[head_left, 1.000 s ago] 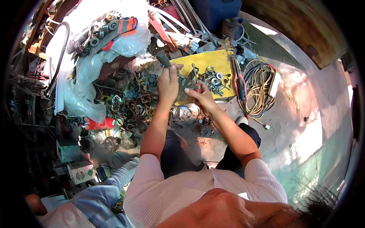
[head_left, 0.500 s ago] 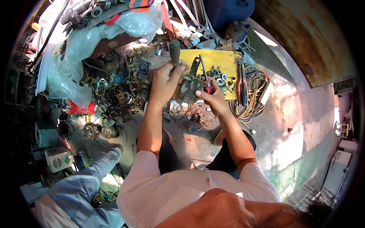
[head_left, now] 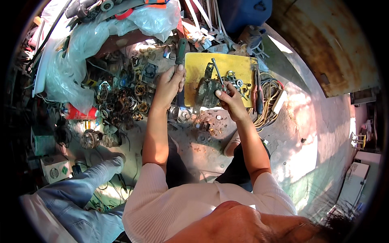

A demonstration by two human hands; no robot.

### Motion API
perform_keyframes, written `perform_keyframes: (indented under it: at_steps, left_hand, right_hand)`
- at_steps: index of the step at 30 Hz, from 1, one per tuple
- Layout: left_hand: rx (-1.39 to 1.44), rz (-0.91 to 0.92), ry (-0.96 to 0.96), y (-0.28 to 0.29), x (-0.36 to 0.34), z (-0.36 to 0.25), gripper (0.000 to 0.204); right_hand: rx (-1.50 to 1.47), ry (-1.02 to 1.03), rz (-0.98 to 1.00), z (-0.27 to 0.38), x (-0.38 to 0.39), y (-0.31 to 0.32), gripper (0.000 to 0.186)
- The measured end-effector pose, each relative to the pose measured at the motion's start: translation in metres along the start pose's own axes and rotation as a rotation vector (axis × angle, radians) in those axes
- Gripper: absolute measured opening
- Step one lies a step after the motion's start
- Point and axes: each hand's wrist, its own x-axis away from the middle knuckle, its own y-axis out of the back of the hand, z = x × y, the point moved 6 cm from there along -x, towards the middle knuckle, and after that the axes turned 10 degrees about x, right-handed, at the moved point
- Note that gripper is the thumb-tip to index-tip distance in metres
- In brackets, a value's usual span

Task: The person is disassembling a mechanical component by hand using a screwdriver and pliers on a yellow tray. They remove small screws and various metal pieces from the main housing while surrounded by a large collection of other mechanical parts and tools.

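Note:
My left hand (head_left: 169, 86) is closed round the shaft of a tool with a dark green handle (head_left: 181, 49). The handle points up and away, and the tool's working end is hidden. With my right hand (head_left: 232, 100) I grip a dark, grimy metal block (head_left: 206, 93), thumb on its near side. A long-shafted driver (head_left: 217, 69) with a bright metal shaft is held in the same hand, its handle covered by my fingers. The block hangs over the near part of a yellow board (head_left: 194, 60). Bearings and rings (head_left: 237, 81) lie on that board beside my right fingers.
Pliers (head_left: 258, 95) lie along the board's right edge, next to coiled cable (head_left: 269, 105). Several motor parts (head_left: 131, 97) are heaped at left, near clear plastic sheeting (head_left: 75, 81). Another person's jeans-clad leg (head_left: 87, 184) extends in from the lower left. A blue container (head_left: 243, 14) stands behind.
My left hand has moved slightly left and turned the tool, so its green handle shows more fully. The right hand still holds block and driver; the driver's red handle is now covered.

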Motion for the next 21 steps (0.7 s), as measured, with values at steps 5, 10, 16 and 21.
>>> perform_keyframes:
  at_steps: [5,10,16,21]
  left_hand:
    - [-0.042,0.051,0.067,-0.012,-0.001,0.02,0.032]
    - [-0.053,0.005,0.119,-0.02,-0.001,0.03,0.033]
    - [-0.102,-0.006,0.189,-0.006,-0.002,0.039,0.031]
    - [-0.186,-0.03,0.225,0.002,0.0,0.04,0.031]
  right_hand:
    - [0.064,-0.037,-0.031,0.006,-0.004,0.005,0.045]
    - [0.2,-0.051,-0.065,0.0,-0.01,0.001,0.049]
    - [0.193,0.024,-0.061,-0.023,-0.021,-0.007,0.041]
    - [0.198,-0.01,-0.048,-0.025,-0.019,-0.003,0.048]
